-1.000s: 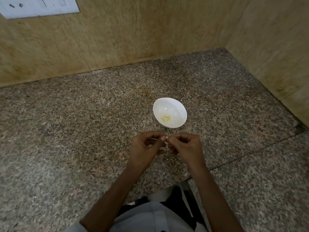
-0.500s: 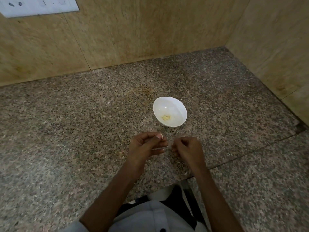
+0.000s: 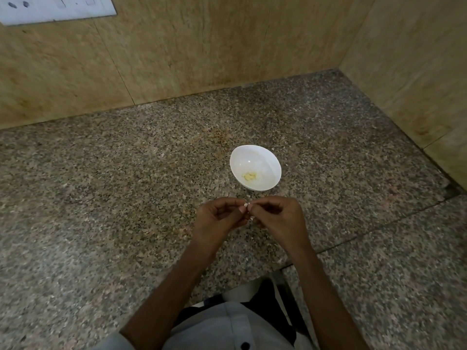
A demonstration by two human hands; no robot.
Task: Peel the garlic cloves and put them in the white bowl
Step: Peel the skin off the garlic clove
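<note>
A small white bowl (image 3: 255, 157) stands on the speckled granite counter (image 3: 126, 198) with pale yellow peeled garlic (image 3: 249, 176) at its bottom. Just in front of the bowl my left hand (image 3: 218, 219) and my right hand (image 3: 279, 218) meet fingertip to fingertip. Between them they pinch a small whitish garlic clove (image 3: 247, 205), mostly hidden by the fingers. Both hands have curled fingers and hover just above the counter.
Tan stone walls (image 3: 177, 46) close off the counter at the back and on the right, forming a corner. A white switch plate (image 3: 55, 7) sits on the wall at top left. A seam in the counter (image 3: 379, 223) runs to the right of my hands.
Half a second ago my hands were apart, the right one lower. They have come back together at the fingertips around the clove.
</note>
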